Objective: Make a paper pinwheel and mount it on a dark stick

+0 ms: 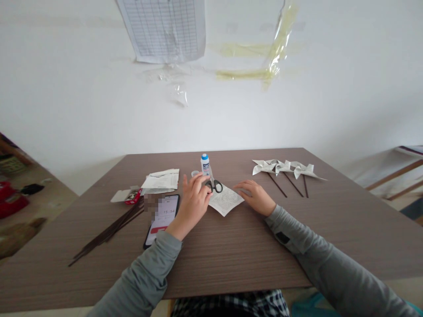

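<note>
My left hand (193,200) reaches over the table and its fingertips touch the black-handled scissors (215,186), which lie on a printed square of paper (226,201). My right hand (255,196) rests flat on the right corner of that paper, fingers apart. A small white glue bottle with a blue cap (205,164) stands upright just behind the scissors. Whether the left fingers are closed around the scissors' handle is unclear.
A phone (162,218) lies under my left forearm. Thin dark sticks (109,231) lie at the left, with a stack of paper (161,179) and a small red-and-white box (127,195) behind them. Three paper pinwheels on sticks (287,169) lie at the right. The brown table (231,251) stands against a white wall.
</note>
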`<state>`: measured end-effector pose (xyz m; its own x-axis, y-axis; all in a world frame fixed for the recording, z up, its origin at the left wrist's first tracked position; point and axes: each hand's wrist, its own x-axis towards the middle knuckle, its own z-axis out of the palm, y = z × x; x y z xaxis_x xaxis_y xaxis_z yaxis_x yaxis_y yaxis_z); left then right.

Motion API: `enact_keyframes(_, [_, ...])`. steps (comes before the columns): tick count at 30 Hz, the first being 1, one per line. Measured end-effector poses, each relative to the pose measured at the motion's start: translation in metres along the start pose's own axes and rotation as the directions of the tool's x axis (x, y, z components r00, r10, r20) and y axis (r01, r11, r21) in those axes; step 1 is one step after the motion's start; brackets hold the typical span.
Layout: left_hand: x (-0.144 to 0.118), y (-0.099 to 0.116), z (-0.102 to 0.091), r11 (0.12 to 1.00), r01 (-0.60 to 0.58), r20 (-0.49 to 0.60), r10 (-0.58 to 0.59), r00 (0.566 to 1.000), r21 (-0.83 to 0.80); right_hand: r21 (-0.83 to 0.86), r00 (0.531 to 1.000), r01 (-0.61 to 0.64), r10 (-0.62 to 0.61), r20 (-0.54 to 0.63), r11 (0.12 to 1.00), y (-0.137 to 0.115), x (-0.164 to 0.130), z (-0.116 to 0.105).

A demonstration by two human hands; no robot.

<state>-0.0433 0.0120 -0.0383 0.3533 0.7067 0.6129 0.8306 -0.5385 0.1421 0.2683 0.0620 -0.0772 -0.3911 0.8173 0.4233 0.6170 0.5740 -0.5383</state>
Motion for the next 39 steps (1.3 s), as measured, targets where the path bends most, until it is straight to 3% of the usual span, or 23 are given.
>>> enact_keyframes(8, [-0.006, 0.006, 0.013, 0.995, -0.095, 0.054, 0.097, 0.994, -0.029, 0.189, 0.990, -0.141, 0.143, 0.004, 0.972, -0.013, 0.000, 0.009])
enact_keyframes(18, [-0.006, 0.015, 0.019, 0.992, -0.110, 0.106, 0.115, 0.988, -0.056, 0.387, 0.966, -0.244, 0.259, 0.014, 0.889, -0.022, 0.004, 0.015])
enact_keyframes(34, [-0.005, 0.019, 0.019, 0.990, -0.089, 0.122, 0.102, 0.987, -0.106, 0.293, 0.954, -0.295, 0.299, 0.031, 0.909, -0.024, 0.004, 0.016])
enact_keyframes(39, [-0.006, 0.017, 0.023, 0.980, -0.109, 0.113, 0.128, 0.985, -0.164, 0.216, 0.953, -0.289, 0.301, -0.024, 0.932, -0.027, 0.002, 0.016])
